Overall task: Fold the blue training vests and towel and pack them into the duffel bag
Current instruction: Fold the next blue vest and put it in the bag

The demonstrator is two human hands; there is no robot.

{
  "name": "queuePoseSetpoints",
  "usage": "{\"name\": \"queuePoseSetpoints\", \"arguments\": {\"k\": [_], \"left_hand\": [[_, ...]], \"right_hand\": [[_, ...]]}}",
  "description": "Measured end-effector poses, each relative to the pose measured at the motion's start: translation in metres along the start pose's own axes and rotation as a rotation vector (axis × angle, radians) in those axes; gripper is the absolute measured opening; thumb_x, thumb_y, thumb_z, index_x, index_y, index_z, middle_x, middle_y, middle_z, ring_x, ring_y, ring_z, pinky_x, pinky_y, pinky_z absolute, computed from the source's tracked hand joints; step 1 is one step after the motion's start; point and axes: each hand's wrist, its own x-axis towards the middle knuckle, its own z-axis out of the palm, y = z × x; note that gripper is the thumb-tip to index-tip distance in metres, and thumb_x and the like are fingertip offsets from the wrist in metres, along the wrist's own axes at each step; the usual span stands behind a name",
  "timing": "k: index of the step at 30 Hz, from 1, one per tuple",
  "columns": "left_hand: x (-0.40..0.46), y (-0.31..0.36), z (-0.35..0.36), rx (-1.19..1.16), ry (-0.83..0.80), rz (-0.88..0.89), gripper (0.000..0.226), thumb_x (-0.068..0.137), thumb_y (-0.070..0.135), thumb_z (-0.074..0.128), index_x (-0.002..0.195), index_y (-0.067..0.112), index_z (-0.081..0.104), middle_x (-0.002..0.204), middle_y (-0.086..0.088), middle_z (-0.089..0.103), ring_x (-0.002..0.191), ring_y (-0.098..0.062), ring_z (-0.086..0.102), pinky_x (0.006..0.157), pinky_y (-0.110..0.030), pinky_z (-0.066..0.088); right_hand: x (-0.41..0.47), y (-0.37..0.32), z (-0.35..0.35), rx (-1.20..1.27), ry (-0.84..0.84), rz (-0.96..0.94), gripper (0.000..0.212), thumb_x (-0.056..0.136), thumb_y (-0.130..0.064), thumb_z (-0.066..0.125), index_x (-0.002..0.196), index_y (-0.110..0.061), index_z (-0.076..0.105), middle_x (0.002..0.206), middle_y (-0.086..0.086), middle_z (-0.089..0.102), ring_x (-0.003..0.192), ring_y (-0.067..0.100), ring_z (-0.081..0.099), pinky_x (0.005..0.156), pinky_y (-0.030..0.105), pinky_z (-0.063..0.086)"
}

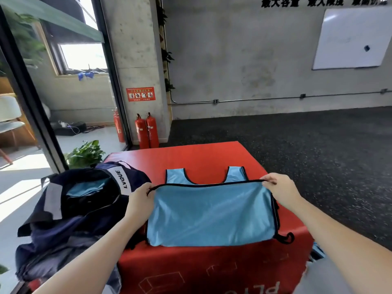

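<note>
My left hand [140, 197] and right hand [275, 187] each pinch a corner of the black-trimmed hem of a light blue training vest [210, 213], fingers curled over the edge, forearms reaching in from below. The hem is folded toward the shoulder straps, which lie flat beyond it; the fabric is thin, glossy and softly creased. The vest rests on a red padded desk [212, 158] of smooth vinyl. To the left sits the open navy duffel bag [70, 209], rumpled, with more light blue cloth visible inside; what that cloth is cannot be told. A black drawstring loop [286, 237] protrudes at the vest's right edge.
</note>
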Motion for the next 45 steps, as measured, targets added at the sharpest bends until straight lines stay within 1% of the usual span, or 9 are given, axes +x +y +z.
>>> {"name": "queuePoseSetpoints", "arguments": {"k": [2, 8, 11, 15, 18, 32, 37, 42, 45], "left_hand": [[0.006, -0.009, 0.015, -0.001, 0.001, -0.025, 0.027, 0.097, 0.005, 0.048, 0.103, 0.024, 0.067, 0.091, 0.008, 0.07, 0.079, -0.002, 0.06, 0.063, -0.006, 0.041], [0.037, -0.037, 0.058, 0.048, -0.023, -0.064, 0.033, 0.095, 0.001, 0.046, 0.111, 0.019, 0.069, 0.099, 0.006, 0.069, 0.091, -0.011, 0.06, 0.071, -0.008, 0.039], [0.048, -0.054, 0.075, 0.109, -0.048, -0.105, 0.025, 0.097, 0.007, 0.048, 0.107, 0.021, 0.066, 0.093, 0.006, 0.067, 0.079, -0.005, 0.058, 0.064, -0.011, 0.038], [0.058, -0.071, 0.09, 0.27, -0.077, -0.133, 0.015, 0.098, 0.022, 0.053, 0.106, 0.017, 0.066, 0.092, -0.002, 0.069, 0.081, -0.022, 0.058, 0.071, -0.031, 0.043], [0.063, -0.071, 0.093, 0.346, -0.077, -0.125, 0.019, 0.098, 0.031, 0.055, 0.105, 0.018, 0.067, 0.092, -0.005, 0.071, 0.082, -0.028, 0.06, 0.071, -0.036, 0.047], [0.02, -0.059, 0.066, 0.53, -0.182, -0.106, 0.017, 0.094, 0.032, 0.054, 0.081, 0.022, 0.059, 0.073, 0.004, 0.061, 0.068, -0.022, 0.055, 0.057, -0.032, 0.044], [0.026, -0.051, 0.051, 0.402, -0.05, -0.111, 0.011, 0.095, 0.037, 0.059, 0.092, 0.029, 0.065, 0.077, 0.008, 0.064, 0.074, -0.022, 0.052, 0.068, -0.034, 0.043], [0.043, -0.044, 0.055, 0.355, -0.007, -0.131, 0.014, 0.097, 0.038, 0.055, 0.103, 0.031, 0.066, 0.083, 0.011, 0.068, 0.077, -0.017, 0.057, 0.068, -0.035, 0.045], [0.053, -0.046, 0.069, 0.409, -0.055, -0.109, 0.022, 0.098, 0.031, 0.055, 0.117, 0.027, 0.065, 0.102, 0.007, 0.069, 0.09, -0.019, 0.057, 0.072, -0.036, 0.046]], "right_hand": [[0.012, 0.014, 0.019, 0.002, 0.028, 0.009, 0.016, 0.093, -0.008, 0.066, 0.101, -0.017, 0.075, 0.099, -0.002, 0.072, 0.101, 0.017, 0.065, 0.092, 0.033, 0.048], [0.045, 0.048, 0.061, -0.021, 0.008, -0.016, 0.015, 0.093, -0.009, 0.067, 0.102, -0.018, 0.075, 0.095, -0.011, 0.07, 0.095, 0.009, 0.065, 0.088, 0.026, 0.045], [0.058, 0.068, 0.076, -0.043, -0.021, -0.002, 0.012, 0.093, -0.011, 0.07, 0.102, -0.017, 0.075, 0.095, -0.008, 0.072, 0.094, 0.009, 0.065, 0.087, 0.025, 0.046], [0.067, 0.083, 0.086, -0.13, -0.085, 0.046, 0.005, 0.092, -0.02, 0.072, 0.096, -0.021, 0.075, 0.091, -0.009, 0.07, 0.092, 0.009, 0.064, 0.083, 0.023, 0.043], [0.07, 0.084, 0.087, -0.184, -0.098, 0.048, 0.005, 0.093, -0.026, 0.071, 0.094, -0.022, 0.074, 0.09, -0.009, 0.071, 0.09, 0.01, 0.064, 0.082, 0.025, 0.045], [0.03, 0.08, 0.058, -0.18, -0.243, 0.071, 0.002, 0.087, -0.03, 0.078, 0.086, -0.03, 0.076, 0.087, -0.015, 0.072, 0.09, 0.0, 0.064, 0.081, 0.025, 0.046], [0.037, 0.064, 0.044, -0.063, -0.148, 0.038, 0.006, 0.083, -0.027, 0.082, 0.082, -0.032, 0.078, 0.079, -0.021, 0.073, 0.084, -0.005, 0.065, 0.071, 0.005, 0.04], [0.056, 0.051, 0.05, -0.024, -0.136, 0.025, 0.005, 0.085, -0.028, 0.08, 0.089, -0.028, 0.078, 0.086, -0.018, 0.073, 0.088, -0.003, 0.065, 0.074, 0.011, 0.041], [0.071, 0.058, 0.059, -0.127, -0.167, 0.066, 0.01, 0.085, -0.037, 0.079, 0.089, -0.029, 0.075, 0.087, -0.016, 0.071, 0.088, -0.003, 0.063, 0.07, 0.012, 0.041]]}}
